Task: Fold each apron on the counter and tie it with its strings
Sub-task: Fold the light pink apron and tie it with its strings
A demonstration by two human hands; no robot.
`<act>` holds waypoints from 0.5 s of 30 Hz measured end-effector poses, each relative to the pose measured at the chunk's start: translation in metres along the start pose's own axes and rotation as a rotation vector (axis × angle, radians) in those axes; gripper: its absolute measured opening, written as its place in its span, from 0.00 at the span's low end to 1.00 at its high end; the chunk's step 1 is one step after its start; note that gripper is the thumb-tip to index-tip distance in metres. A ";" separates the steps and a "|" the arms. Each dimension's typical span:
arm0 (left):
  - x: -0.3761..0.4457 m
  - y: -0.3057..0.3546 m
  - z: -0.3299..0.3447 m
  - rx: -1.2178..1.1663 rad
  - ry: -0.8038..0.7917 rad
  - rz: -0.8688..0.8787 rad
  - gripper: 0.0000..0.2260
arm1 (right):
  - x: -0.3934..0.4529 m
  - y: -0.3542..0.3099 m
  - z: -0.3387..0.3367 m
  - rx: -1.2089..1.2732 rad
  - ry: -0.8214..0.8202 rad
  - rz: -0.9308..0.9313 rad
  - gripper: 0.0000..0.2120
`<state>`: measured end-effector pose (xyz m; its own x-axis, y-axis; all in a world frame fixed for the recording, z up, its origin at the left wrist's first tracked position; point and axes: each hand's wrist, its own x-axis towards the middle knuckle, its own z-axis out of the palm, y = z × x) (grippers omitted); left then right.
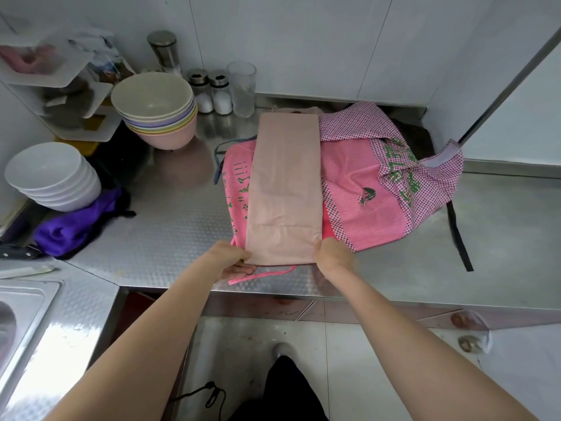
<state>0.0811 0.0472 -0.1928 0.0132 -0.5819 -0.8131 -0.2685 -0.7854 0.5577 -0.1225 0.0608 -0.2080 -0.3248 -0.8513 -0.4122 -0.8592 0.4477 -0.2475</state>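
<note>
Both hands pinch the near corners of a folded peach apron (285, 189): left hand (232, 261) at its left corner, right hand (332, 258) at its right. That long strip stretches away from them across a pink checked apron (370, 189) on the steel counter (170, 238).

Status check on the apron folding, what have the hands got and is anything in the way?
Left hand and right hand each grip a near corner of the folded peach apron. It lies on the pink checked aprons. No tie yet. Pink string loose at the near edge.
</note>
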 end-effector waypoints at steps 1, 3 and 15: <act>0.001 0.000 0.000 -0.021 -0.005 -0.005 0.03 | -0.002 -0.001 -0.004 -0.036 0.004 0.000 0.22; 0.004 -0.002 -0.001 -0.025 0.004 -0.010 0.03 | -0.008 -0.003 -0.011 -0.106 0.077 -0.035 0.20; 0.004 0.010 -0.007 0.622 0.253 0.163 0.11 | -0.017 -0.007 0.025 -0.386 -0.149 -0.670 0.25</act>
<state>0.0852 0.0352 -0.1890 0.1304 -0.7729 -0.6210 -0.7879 -0.4610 0.4083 -0.1012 0.0788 -0.2211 0.3436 -0.8485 -0.4025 -0.9387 -0.2977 -0.1737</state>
